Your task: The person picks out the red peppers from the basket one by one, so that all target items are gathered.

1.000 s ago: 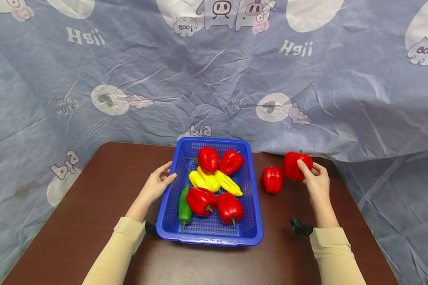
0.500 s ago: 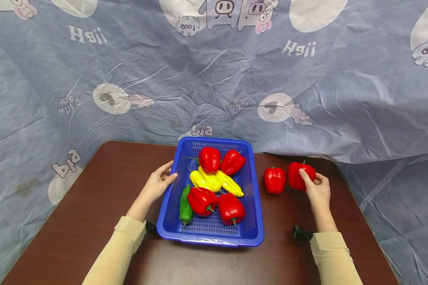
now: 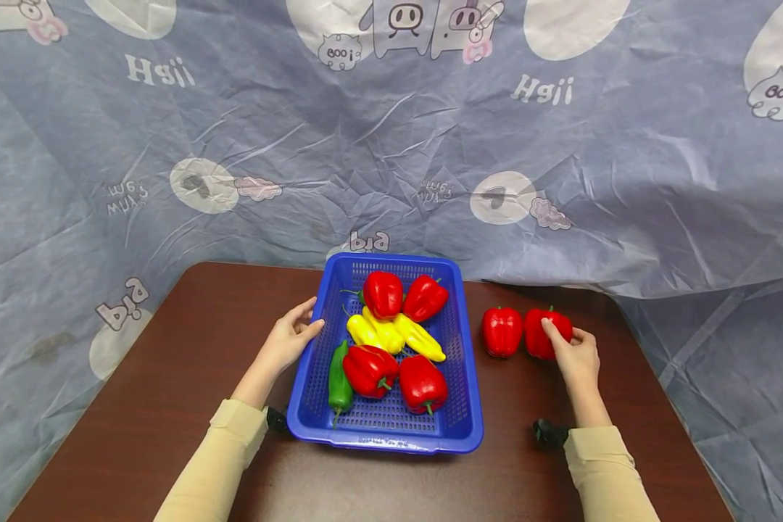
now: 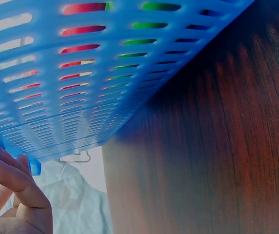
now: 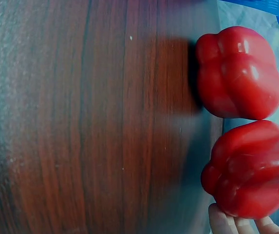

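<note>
Left hand (image 3: 287,342) at the left rim of the blue basket (image 3: 385,438), thumb and fingers pinching the rim. Good steadying hold; a light grip should do, no pulling, or the basket may tip. In it: green pepper (image 3: 341,380) near left, yellow peppers (image 3: 373,333) mid, red peppers (image 3: 369,371) near and far.

Right of basket, on the surface (image 3: 170,377), stands a loose red pepper (image 3: 502,331), stem up. Just right of it, the held red pepper (image 3: 539,339), also stem up, pinched by the right hand (image 3: 577,359): thumb on its near face, fingers round its right side. Whether the two peppers touch, or its base meets the surface, can't tell. Best to level the base before easing the fingers off; skin looks slick, and a sideways nudge could knock the neighbour.
</note>
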Motion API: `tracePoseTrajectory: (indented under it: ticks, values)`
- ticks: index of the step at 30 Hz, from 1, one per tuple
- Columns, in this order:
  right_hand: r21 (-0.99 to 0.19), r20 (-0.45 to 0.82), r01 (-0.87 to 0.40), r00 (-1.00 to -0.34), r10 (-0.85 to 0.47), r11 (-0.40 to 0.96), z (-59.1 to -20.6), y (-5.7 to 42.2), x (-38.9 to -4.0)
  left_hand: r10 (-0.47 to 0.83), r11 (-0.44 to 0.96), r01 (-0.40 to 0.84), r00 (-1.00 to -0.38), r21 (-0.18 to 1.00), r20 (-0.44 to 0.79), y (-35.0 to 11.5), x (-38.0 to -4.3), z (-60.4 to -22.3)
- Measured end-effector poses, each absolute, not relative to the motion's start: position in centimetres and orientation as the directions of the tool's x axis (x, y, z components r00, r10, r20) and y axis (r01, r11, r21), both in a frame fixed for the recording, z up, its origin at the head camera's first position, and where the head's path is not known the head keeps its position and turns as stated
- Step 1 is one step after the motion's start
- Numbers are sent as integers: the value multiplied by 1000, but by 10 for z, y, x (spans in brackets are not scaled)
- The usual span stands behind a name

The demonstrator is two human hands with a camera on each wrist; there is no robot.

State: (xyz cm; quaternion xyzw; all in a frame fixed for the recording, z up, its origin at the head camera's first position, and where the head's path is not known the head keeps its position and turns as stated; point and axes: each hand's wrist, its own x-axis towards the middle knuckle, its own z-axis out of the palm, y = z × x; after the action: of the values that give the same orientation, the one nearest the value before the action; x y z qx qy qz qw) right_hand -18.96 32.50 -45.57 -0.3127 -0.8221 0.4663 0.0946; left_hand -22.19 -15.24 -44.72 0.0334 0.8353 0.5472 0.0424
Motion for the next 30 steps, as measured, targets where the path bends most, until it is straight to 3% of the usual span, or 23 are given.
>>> tracePoseTrajectory:
  ticks: [14, 30]
  values:
    - [-761, -158, 474, -797, 582, 442, -457, 324, -194, 92, 409, -9, -994, 912, -51, -152, -222, -448]
    - [-748, -106, 441, -816, 568, 495, -464, 321, -196, 109, 398, 21, -994, 917, -24, -154, -223, -449]
